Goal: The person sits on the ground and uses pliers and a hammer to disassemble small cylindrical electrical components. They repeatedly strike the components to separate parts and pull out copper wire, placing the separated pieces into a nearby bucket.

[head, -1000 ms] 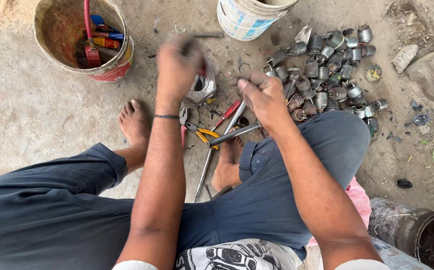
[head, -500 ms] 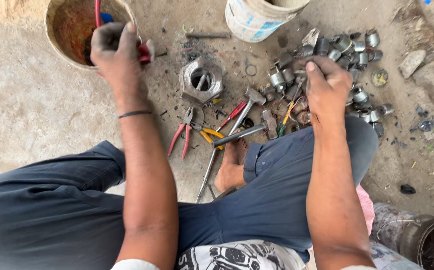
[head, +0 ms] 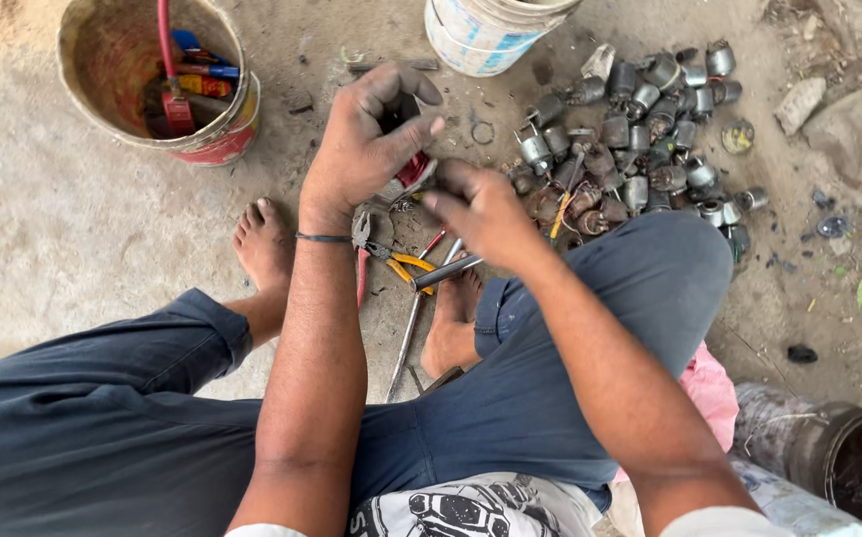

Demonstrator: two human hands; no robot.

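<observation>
My left hand (head: 366, 144) is curled over a small object with a red part (head: 413, 169), held just above the dirt floor in front of my feet. A grey metal piece (head: 396, 189) peeks out under its palm. Close on the right, my right hand (head: 486, 214) has thumb and fingertips drawn together and pointing at that same spot. What they pinch is hidden. Below the hands lie yellow-handled pliers (head: 403, 262), red-handled pliers (head: 361, 273), a short steel rod (head: 448, 270) and a long thin bar (head: 406, 338).
A heap of several grey cylindrical metal parts (head: 650, 129) lies at the right. A worn bucket (head: 227, 129) holding tools stands at the upper left, a white bucket (head: 481, 40) at the top, a dark can (head: 849, 457) at the lower right. My bare feet (head: 264, 244) rest on the ground.
My left hand has come back from the tool bucket to the middle, bringing the red item. My right hand has drawn back from the heap of parts to meet it.
</observation>
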